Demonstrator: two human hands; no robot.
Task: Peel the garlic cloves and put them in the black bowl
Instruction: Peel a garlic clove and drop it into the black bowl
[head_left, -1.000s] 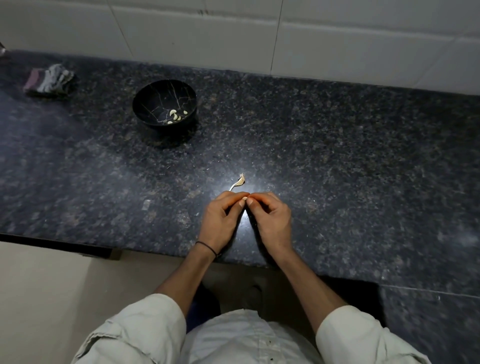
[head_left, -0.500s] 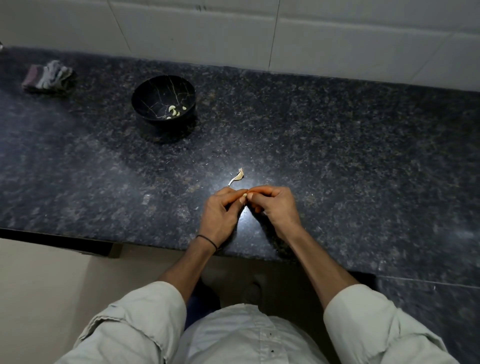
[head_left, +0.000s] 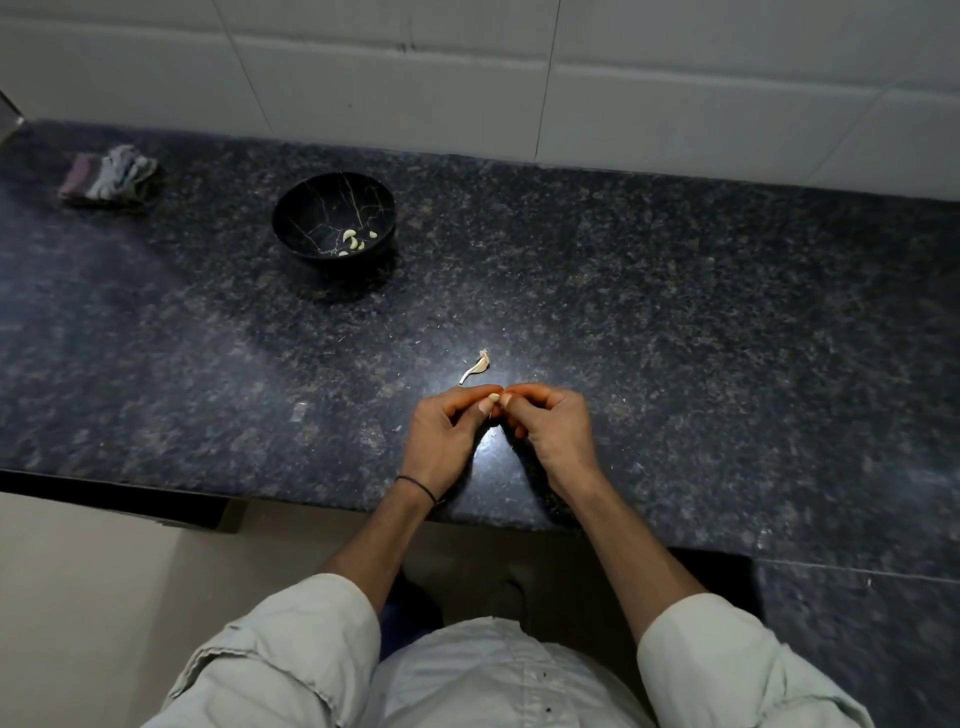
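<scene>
cloth (head_left: 111, 174) far left on tabletop (head_left: 675, 338) | bowl (head_left: 317, 208) right of it, cloves (head_left: 353, 241) inside | peel scrap (head_left: 475, 368) just beyond left hand (head_left: 441, 436)

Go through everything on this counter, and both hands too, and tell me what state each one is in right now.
black bowl: upright on the counter, holding peeled cloves.
peeled cloves: loose in the bowl.
left hand: fingers curled, pinching the garlic clove.
right hand: fingers curled, pinching the same clove.
garlic clove: between both hands' fingertips, mostly hidden.
peel scrap: loose on the counter.
cloth: crumpled.
</scene>
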